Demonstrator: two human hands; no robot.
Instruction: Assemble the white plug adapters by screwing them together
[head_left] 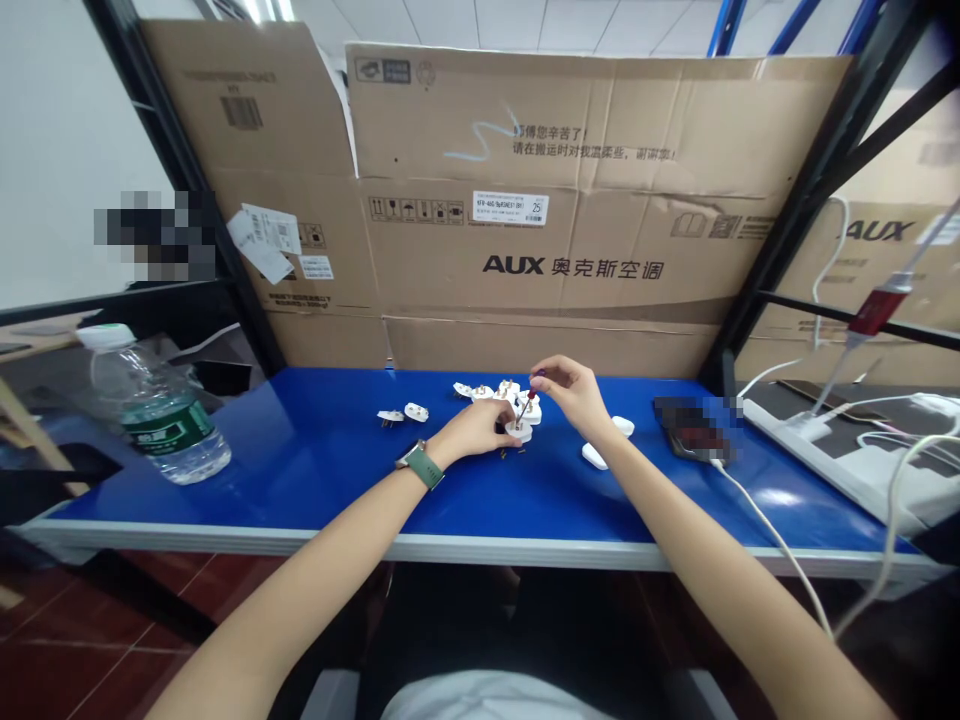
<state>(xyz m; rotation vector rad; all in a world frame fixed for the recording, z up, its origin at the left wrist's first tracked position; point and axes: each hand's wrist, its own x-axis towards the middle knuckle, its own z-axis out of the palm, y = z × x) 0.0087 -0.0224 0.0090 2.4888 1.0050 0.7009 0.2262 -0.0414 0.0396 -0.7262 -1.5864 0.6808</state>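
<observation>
My left hand [487, 425], with a green-strapped watch on the wrist, grips a white plug [517, 432] on the blue tabletop. Above it, my right hand [562, 385] pinches a small screwdriver [529, 402] whose tip points down at that plug. Several white plug parts with metal prongs [508, 390] lie just behind my hands. Two more pronged pieces [416, 411] rest to the left. Close in front of the held plug are tiny brass-coloured bits [503, 455]. White covers [596, 456] sit beside my right forearm, which partly hides them.
A water bottle [161, 410] stands at the left end of the table. At the right lie a phone [694, 430] on a charging cable and a white power strip [825, 460] with cords. Tall cardboard [570, 330] walls the back; the table's grey edge [480, 548] is nearest me.
</observation>
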